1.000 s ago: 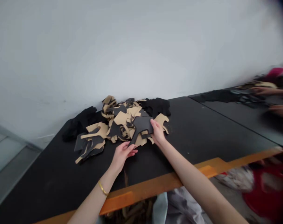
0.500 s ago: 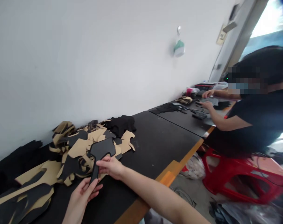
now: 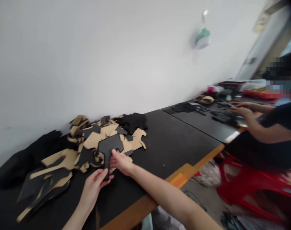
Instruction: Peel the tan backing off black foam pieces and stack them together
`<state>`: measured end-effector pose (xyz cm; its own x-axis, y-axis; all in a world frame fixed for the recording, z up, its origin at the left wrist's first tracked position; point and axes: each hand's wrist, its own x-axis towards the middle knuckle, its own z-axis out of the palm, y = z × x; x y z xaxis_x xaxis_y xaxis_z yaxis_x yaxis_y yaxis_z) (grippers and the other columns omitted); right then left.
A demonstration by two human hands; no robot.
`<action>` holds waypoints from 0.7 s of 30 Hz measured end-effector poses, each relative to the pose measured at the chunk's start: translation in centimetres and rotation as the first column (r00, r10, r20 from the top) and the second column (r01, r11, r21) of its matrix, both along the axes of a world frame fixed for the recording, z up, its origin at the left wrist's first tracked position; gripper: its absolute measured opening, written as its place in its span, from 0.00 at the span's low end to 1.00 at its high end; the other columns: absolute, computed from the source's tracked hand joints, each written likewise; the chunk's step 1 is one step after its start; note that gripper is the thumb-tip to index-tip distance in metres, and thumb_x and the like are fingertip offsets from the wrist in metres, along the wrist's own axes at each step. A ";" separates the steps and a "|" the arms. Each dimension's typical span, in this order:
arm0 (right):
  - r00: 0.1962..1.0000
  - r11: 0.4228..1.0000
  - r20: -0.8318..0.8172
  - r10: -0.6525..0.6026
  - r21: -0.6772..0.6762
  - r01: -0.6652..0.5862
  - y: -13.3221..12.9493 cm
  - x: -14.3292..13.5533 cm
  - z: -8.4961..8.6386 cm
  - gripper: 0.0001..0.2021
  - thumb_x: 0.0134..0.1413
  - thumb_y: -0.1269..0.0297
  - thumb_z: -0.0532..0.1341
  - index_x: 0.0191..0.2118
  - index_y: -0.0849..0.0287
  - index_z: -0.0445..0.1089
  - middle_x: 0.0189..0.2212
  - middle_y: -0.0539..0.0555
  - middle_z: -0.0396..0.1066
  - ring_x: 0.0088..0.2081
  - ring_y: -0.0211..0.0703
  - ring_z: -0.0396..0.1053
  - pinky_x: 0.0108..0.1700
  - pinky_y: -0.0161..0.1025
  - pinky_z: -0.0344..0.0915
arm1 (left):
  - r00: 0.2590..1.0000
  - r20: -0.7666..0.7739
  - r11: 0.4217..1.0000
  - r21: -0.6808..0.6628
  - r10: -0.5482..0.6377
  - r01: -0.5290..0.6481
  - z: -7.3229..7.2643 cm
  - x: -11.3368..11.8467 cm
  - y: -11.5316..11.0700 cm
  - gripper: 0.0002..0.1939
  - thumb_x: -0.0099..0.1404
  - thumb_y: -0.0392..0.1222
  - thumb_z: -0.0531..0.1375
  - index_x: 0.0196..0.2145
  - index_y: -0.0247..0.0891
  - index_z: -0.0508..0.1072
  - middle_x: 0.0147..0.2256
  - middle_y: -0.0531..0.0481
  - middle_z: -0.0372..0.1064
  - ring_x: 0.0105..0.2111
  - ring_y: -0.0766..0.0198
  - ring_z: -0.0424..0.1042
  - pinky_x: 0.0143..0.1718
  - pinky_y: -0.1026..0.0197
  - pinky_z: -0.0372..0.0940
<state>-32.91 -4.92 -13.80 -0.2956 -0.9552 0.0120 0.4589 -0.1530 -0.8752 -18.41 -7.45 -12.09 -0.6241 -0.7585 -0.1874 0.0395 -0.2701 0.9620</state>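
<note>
A flat black paddle-shaped piece, with a wide angular head and a narrow handle, is held up over a pile of cut sheets. My left hand pinches the lower end of the handle between thumb and fingers. At the neck, just under the head, my right hand grips the right edge, its thumb on the front face and its other fingers partly hidden behind. Tan-and-black cut sheets lie loosely heaped behind the piece. More long curved sheets rest to the left of my hands.
Black cloth-like pieces sit against the wall. The dark table has an orange-brown front edge. At the right a co-worker handles dark pieces, near a red plastic stool. A green-and-white item hangs on the wall.
The view has swung left, so the scene shifts right and the co-worker is partly out of frame. Both hands keep hold of the paddle-shaped piece, whose head now stands more upright.
</note>
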 end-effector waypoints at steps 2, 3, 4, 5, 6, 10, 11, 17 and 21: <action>0.999 1.000 0.034 0.026 -0.009 -0.025 0.3 -0.1 0.1 0.23 0.59 0.43 0.56 0.31 0.63 0.66 0.26 0.50 0.68 0.27 0.35 0.66 0.35 0.37 0.64 | 1.000 -0.017 1.000 -0.009 0.000 0.000 0.1 0.0 0.3 0.23 0.46 0.50 0.72 0.32 0.31 0.71 0.31 0.48 0.75 0.31 0.63 0.77 0.29 0.70 0.71; 0.998 0.999 0.047 0.046 -0.017 -0.045 0.3 -0.1 0.1 0.24 0.57 0.42 0.57 0.31 0.63 0.66 0.27 0.52 0.69 0.28 0.36 0.66 0.36 0.38 0.64 | 1.000 -0.019 1.000 -0.007 0.005 -0.005 0.1 0.0 0.4 0.22 0.47 0.50 0.72 0.31 0.31 0.71 0.32 0.47 0.75 0.31 0.62 0.77 0.28 0.70 0.70; 0.996 0.998 0.059 0.065 -0.027 -0.063 0.4 -0.2 0.1 0.26 0.55 0.39 0.58 0.31 0.63 0.66 0.27 0.53 0.69 0.28 0.37 0.67 0.36 0.38 0.64 | 1.000 -0.022 1.000 -0.006 0.006 -0.006 0.0 0.0 0.4 0.22 0.48 0.51 0.71 0.31 0.31 0.71 0.32 0.46 0.75 0.31 0.62 0.77 0.28 0.69 0.71; 0.994 0.996 0.071 0.084 -0.038 -0.082 0.5 -0.3 0.2 0.27 0.52 0.37 0.58 0.30 0.62 0.66 0.27 0.53 0.69 0.30 0.39 0.68 0.37 0.39 0.64 | 1.000 -0.026 1.000 -0.005 0.007 -0.007 0.0 0.0 0.4 0.22 0.49 0.51 0.71 0.31 0.31 0.71 0.32 0.45 0.75 0.31 0.62 0.77 0.28 0.69 0.70; 0.991 0.994 0.080 0.105 -0.047 -0.101 0.5 -0.4 0.2 0.29 0.50 0.34 0.57 0.30 0.61 0.66 0.27 0.54 0.69 0.31 0.40 0.69 0.37 0.39 0.64 | 1.000 -0.029 1.000 -0.004 0.006 -0.006 -0.1 0.0 0.4 0.21 0.49 0.51 0.71 0.31 0.31 0.71 0.33 0.45 0.75 0.31 0.62 0.77 0.28 0.68 0.70; 0.984 0.986 0.080 0.156 -0.067 -0.151 1.0 -0.1 0.3 0.34 0.47 0.28 0.54 0.32 0.61 0.68 0.30 0.58 0.71 0.35 0.45 0.71 0.37 0.40 0.65 | 0.999 -0.041 1.000 -0.007 -0.007 0.006 -0.3 0.1 0.5 0.22 0.51 0.52 0.70 0.30 0.30 0.71 0.35 0.43 0.75 0.32 0.61 0.77 0.28 0.68 0.70; 0.986 0.987 0.070 0.150 -0.075 -0.145 1.1 0.1 0.4 0.32 0.48 0.30 0.56 0.33 0.61 0.68 0.32 0.58 0.72 0.36 0.45 0.71 0.37 0.40 0.66 | 0.999 -0.043 1.000 -0.007 -0.013 0.013 -0.4 0.2 0.5 0.22 0.51 0.53 0.70 0.31 0.30 0.71 0.36 0.42 0.75 0.32 0.61 0.77 0.28 0.69 0.70; 0.993 0.987 -0.044 -0.111 -0.120 0.105 1.5 -1.5 2.7 0.20 0.57 0.47 0.60 0.35 0.63 0.66 0.29 0.50 0.69 0.27 0.33 0.66 0.32 0.34 0.65 | 0.995 0.009 0.994 0.040 -0.103 0.103 -0.5 0.1 0.1 0.27 0.58 0.58 0.63 0.41 0.28 0.73 0.36 0.37 0.76 0.31 0.59 0.78 0.29 0.66 0.71; 0.896 0.920 -0.213 -0.390 -0.065 0.385 4.0 -10.0 5.3 0.25 0.63 0.42 0.51 0.32 0.63 0.65 0.21 0.46 0.62 0.19 0.29 0.58 0.23 0.30 0.58 | 0.984 0.070 0.986 0.053 -0.163 0.160 -0.8 -0.2 -0.2 0.30 0.57 0.58 0.64 0.46 0.29 0.72 0.36 0.38 0.77 0.30 0.61 0.77 0.28 0.67 0.71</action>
<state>-42.92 -0.94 -8.50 -0.6304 -0.7642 0.1365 0.1585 -0.2989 -0.9410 -18.57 -7.63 -12.89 -0.7211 -0.6380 -0.2702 -0.0787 -0.3120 0.9468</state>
